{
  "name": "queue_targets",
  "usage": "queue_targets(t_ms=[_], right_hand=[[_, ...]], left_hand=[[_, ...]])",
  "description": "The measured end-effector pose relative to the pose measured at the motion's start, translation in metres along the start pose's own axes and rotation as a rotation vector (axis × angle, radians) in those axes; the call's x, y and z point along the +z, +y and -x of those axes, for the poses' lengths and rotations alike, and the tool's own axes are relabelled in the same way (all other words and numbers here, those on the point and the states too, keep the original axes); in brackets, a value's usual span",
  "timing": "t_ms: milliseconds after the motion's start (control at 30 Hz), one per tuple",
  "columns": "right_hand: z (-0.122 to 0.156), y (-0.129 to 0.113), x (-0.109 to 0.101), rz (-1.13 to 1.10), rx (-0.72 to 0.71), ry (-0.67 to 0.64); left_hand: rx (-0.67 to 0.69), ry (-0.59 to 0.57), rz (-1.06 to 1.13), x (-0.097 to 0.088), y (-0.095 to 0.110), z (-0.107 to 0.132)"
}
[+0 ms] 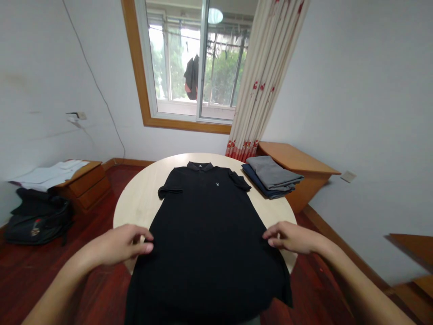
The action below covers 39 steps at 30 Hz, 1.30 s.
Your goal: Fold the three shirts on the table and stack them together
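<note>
A black short-sleeved polo shirt (206, 234) lies spread front side up, its collar at the far end and a small light logo on the chest. Its hem hangs over the near edge of the round pale table (135, 198). At the shirt's left side edge, my left hand (126, 244) grips the fabric between thumb and fingers. My right hand (291, 237) pinches the opposite side edge at about the same height. The sleeve on the left looks turned back at its end.
Folded grey and dark blue clothes (274, 174) sit stacked at the table's right rim. Behind them stands a wooden desk (297, 158) beside a patterned curtain (260, 85). A drawer cabinet (88, 185) with papers and a black bag (39, 221) are at the left.
</note>
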State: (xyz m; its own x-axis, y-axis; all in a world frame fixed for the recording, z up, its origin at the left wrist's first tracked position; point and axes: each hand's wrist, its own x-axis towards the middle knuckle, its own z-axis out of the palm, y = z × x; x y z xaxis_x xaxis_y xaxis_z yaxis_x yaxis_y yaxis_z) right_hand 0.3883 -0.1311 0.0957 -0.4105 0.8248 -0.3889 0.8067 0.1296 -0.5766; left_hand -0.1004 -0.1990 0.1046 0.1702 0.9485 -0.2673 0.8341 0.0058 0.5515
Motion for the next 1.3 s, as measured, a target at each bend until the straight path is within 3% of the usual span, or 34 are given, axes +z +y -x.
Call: queue_targets(t_ms=[100, 200, 300, 367, 500, 600, 833, 967, 1100, 1200, 1300], right_hand=[[-0.062, -0.042, 0.007, 0.254, -0.225, 0.361], [-0.133, -0.075, 0.037, 0.341, -0.387, 0.401], [-0.184, -0.077, 0.063, 0.406, -0.328, 0.412], [-0.202, -0.060, 0.065, 0.406, -0.256, 0.430], [-0.212, -0.009, 0.036, 0.418, -0.023, 0.510], [-0.212, 0.015, 0.016, 0.446, 0.089, 0.539], [-0.212, 0.020, 0.017, 0.443, 0.085, 0.594], [-0.212, 0.020, 0.017, 0.405, 0.095, 0.629], [-0.211, 0.021, 0.020, 0.370, 0.094, 0.702], [-0.210, 0.019, 0.018, 0.374, 0.015, 0.853], [-0.215, 0.019, 0.004, 0.371, -0.087, 0.974]], left_hand=[[0.190, 0.195, -0.205, 0.013, 0.041, -0.067], [0.428, 0.131, -0.273, 0.051, 0.071, -0.135], [0.318, 0.111, -0.377, 0.081, 0.065, -0.181], [0.269, 0.164, -0.412, 0.084, 0.045, -0.198], [0.124, 0.294, -0.499, 0.058, -0.004, -0.212], [-0.003, 0.336, -0.531, 0.034, -0.033, -0.220], [-0.255, 0.459, -0.464, -0.005, -0.074, -0.248], [-0.358, 0.424, -0.499, -0.031, -0.078, -0.260], [-0.454, 0.356, -0.575, -0.047, -0.058, -0.271], [-0.307, 0.433, -0.640, -0.044, -0.046, -0.281], [-0.099, 0.416, -0.600, -0.035, -0.055, -0.291]])
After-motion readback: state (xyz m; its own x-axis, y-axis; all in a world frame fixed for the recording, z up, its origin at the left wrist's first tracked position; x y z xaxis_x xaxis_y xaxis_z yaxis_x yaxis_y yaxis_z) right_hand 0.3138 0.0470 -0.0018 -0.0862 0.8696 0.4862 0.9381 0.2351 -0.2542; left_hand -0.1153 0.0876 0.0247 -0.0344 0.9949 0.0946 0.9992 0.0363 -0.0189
